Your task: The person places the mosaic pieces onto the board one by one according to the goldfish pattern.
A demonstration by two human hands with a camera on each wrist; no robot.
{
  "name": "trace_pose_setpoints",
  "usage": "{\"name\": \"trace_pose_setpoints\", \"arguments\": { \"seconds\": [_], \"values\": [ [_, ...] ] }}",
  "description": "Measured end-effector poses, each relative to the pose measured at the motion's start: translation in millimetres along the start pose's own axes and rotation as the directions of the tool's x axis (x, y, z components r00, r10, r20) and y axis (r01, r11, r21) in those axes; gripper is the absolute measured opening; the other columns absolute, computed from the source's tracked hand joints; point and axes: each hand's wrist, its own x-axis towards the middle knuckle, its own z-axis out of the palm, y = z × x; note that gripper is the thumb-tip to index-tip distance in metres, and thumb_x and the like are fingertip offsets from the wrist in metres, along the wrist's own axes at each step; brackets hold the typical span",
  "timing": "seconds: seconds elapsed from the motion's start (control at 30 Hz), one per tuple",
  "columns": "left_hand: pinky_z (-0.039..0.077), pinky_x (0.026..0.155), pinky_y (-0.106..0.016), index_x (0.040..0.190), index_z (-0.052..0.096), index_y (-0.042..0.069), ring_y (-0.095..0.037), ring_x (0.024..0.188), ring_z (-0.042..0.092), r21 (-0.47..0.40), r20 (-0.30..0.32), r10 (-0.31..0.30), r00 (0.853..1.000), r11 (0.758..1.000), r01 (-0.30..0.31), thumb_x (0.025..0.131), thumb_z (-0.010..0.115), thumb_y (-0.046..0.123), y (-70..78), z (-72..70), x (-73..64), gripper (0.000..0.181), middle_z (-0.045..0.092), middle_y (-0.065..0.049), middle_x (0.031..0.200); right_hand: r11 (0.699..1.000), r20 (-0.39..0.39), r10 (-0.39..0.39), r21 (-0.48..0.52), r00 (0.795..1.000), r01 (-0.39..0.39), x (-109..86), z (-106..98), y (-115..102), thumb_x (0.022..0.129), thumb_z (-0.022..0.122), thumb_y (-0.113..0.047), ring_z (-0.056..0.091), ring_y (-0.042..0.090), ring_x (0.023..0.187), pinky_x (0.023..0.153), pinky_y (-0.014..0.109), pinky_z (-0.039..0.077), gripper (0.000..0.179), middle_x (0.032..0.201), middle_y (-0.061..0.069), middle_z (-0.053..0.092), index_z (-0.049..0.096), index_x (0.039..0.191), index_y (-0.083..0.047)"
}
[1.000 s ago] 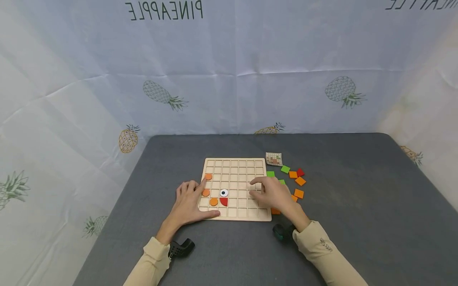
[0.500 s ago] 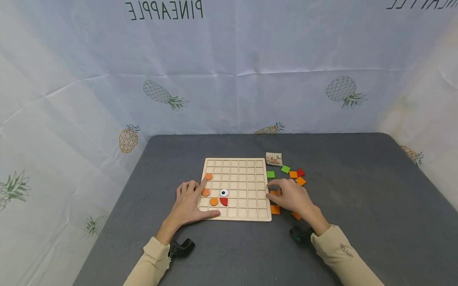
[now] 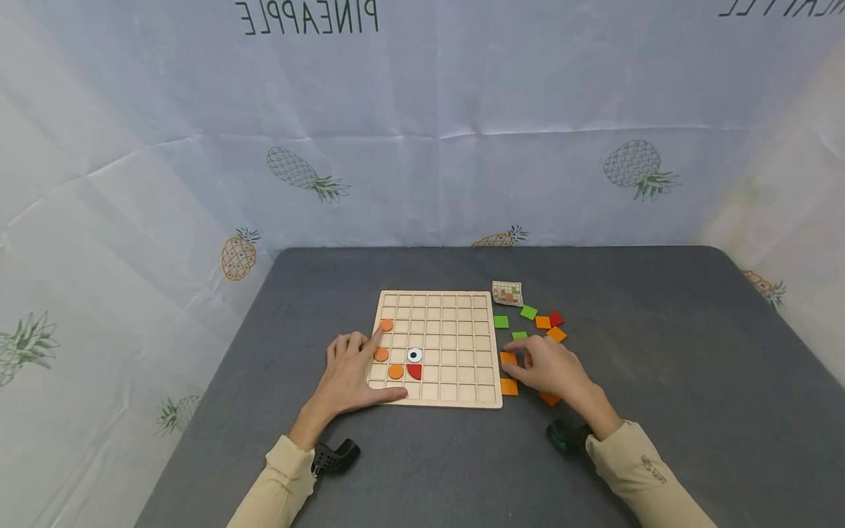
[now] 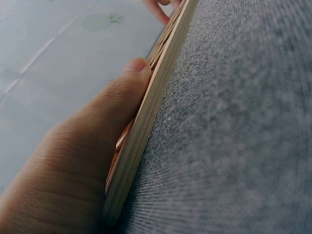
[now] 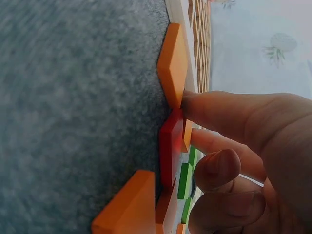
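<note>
A light wooden grid board (image 3: pixel 455 323) lies on the table. Spread over its left front corner, my left hand (image 3: pixel 346 374) rests its thumb on the front rim, as the left wrist view shows too. Three orange discs (image 3: pixel 396 371), an eye disc (image 3: pixel 414 355) and a red quarter-round piece (image 3: pixel 414 372) lie in board cells near it. Past the board's right edge, my right hand (image 3: pixel 551 365) has thumb and index finger around an orange square tile (image 3: pixel 507 358), pinching it. In the right wrist view, a red tile (image 5: pixel 170 146) lies right by the thumb.
Green tiles (image 3: pixel 502 322), more orange tiles (image 3: pixel 557 334) and a red tile (image 3: pixel 557 318) lie scattered right of the board. A small printed pattern card (image 3: pixel 507 293) lies at its back right corner. Dark grey table (image 3: pixel 660 352) extends to the right.
My right hand has moved right from over the board to the orange tile beside its edge, and its thumb and index finger have closed around that tile. My left hand has stayed put.
</note>
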Motion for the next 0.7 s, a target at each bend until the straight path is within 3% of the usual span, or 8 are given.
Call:
{"name": "trace_pose_setpoints", "arguments": {
  "seconds": [0.43, 0.7],
  "values": [
    [0.024, 0.108, -0.063, 0.162, 0.033, 0.014, -0.035, 0.117, 0.037, -0.008, -0.002, -0.005, 1.0, 1.0, 0.005, 0.069, 0.074, 0.075, 0.6, -0.4, 0.2, 0.118, 0.05, -0.012, 0.125, 0.996, -0.028, 0.038, -0.086, 0.999, -0.041, 1.4, 5.0, -3.3, 0.091, 0.078, -0.025, 0.041, 0.015, 0.047, 0.046, 0.025, 0.026, 0.033, 0.053, -0.002, 0.042, 0.075, 0.121, -0.011],
    [0.024, 0.107, -0.062, 0.162, 0.032, 0.015, -0.033, 0.114, 0.037, -0.006, -0.003, -0.006, 1.0, 1.0, 0.006, 0.069, 0.074, 0.076, 0.8, 0.1, 0.0, 0.119, 0.05, -0.01, 0.123, 0.995, -0.036, 0.053, -0.082, 0.998, -0.056, 1.3, 5.1, -4.8, 0.092, 0.077, -0.025, 0.042, 0.015, 0.047, 0.046, 0.025, 0.027, 0.034, 0.055, -0.001, 0.045, 0.074, 0.121, -0.009]
  ]
}}
